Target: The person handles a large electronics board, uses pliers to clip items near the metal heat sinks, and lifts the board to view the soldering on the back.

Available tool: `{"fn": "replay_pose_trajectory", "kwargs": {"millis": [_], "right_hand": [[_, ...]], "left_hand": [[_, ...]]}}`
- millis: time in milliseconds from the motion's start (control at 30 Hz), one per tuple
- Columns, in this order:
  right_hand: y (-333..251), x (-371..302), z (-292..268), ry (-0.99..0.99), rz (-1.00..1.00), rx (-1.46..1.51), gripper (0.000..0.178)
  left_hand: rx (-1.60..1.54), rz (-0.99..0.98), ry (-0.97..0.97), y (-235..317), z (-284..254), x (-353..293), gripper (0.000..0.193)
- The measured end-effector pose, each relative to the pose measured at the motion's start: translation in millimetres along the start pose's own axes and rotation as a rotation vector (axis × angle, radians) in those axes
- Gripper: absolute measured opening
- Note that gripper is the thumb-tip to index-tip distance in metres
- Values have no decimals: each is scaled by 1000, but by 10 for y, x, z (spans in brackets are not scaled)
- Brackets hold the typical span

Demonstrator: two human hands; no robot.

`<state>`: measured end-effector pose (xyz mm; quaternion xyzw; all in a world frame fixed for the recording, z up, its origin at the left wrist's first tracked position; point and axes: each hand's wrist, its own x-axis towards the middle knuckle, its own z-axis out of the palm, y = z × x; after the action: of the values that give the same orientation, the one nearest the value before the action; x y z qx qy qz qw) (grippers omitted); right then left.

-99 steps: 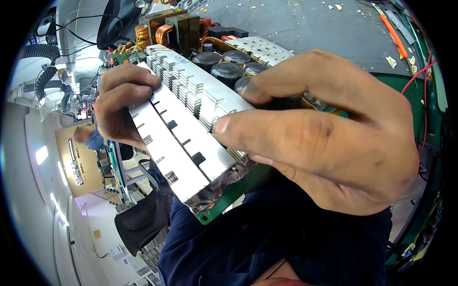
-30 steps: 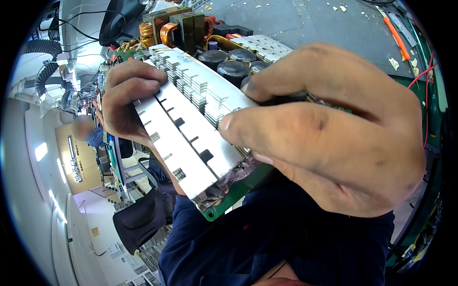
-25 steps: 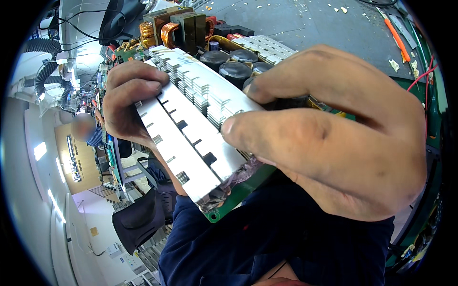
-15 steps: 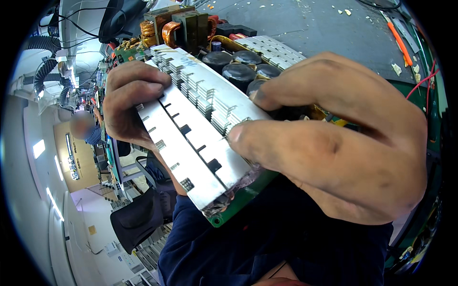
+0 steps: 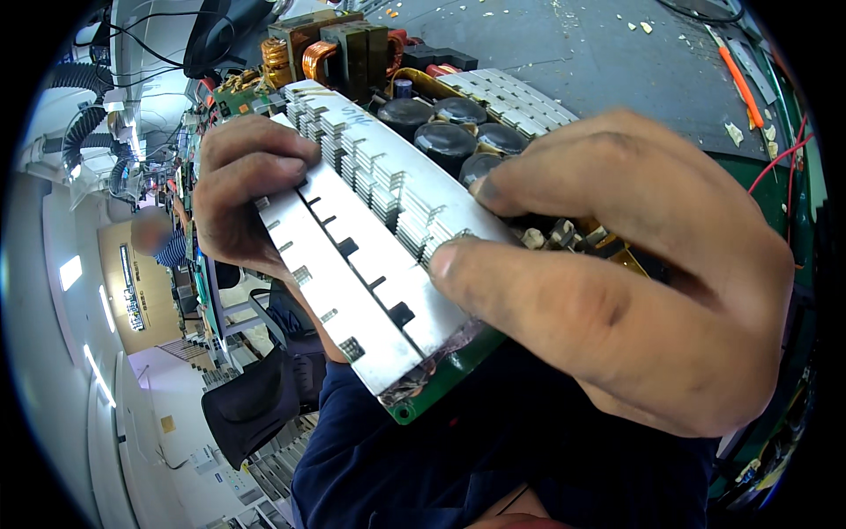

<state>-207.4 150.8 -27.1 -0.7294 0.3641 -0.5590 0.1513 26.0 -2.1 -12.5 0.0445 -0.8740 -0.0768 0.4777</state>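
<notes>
A power circuit board (image 5: 448,377) with a green edge is tilted up in front of me. Silver finned heat sinks (image 5: 348,256) run along its near side, and a taller one with pen marks (image 5: 388,150) stands beside them. My left hand (image 5: 251,181) grips the board's left side, its fingers curled over the heat sink edge. My right hand (image 5: 643,282) pinches the marked heat sink near its lower end, the thumb at its fins and a finger on the far side by the black capacitors (image 5: 443,141). Its other fingers are mostly hidden.
Copper-wound transformers (image 5: 348,53) rise at the board's far end. Beyond lies a grey mat (image 5: 564,44) scattered with pale crumbs, with an orange-handled tool (image 5: 740,84) at the right. A black chair (image 5: 256,397) stands at the left, and a person (image 5: 167,242) sits farther off.
The board has shifted slightly right and down with both hands on it. My right hand has dipped a little, showing more small parts between thumb and finger.
</notes>
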Motion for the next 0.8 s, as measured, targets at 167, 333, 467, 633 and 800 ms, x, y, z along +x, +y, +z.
{"fn": "replay_pose_trajectory", "kwargs": {"millis": [167,333,467,633,800], "right_hand": [[-6,4,-20,4,7,-8,32],[-2,-3,18,-3,4,-7,32],[-13,1,14,0,3,-17,32],[-17,-8,72,-1,-7,-9,32],[-11,2,98,6,-28,-40,32]], "left_hand": [[-16,29,-48,2,0,48,50],[-47,173,-150,-248,-157,-49,50],[-68,147,-171,-227,-145,4,48],[-19,67,-63,-98,-77,-89,47],[30,32,-29,7,-19,-41,48]]}}
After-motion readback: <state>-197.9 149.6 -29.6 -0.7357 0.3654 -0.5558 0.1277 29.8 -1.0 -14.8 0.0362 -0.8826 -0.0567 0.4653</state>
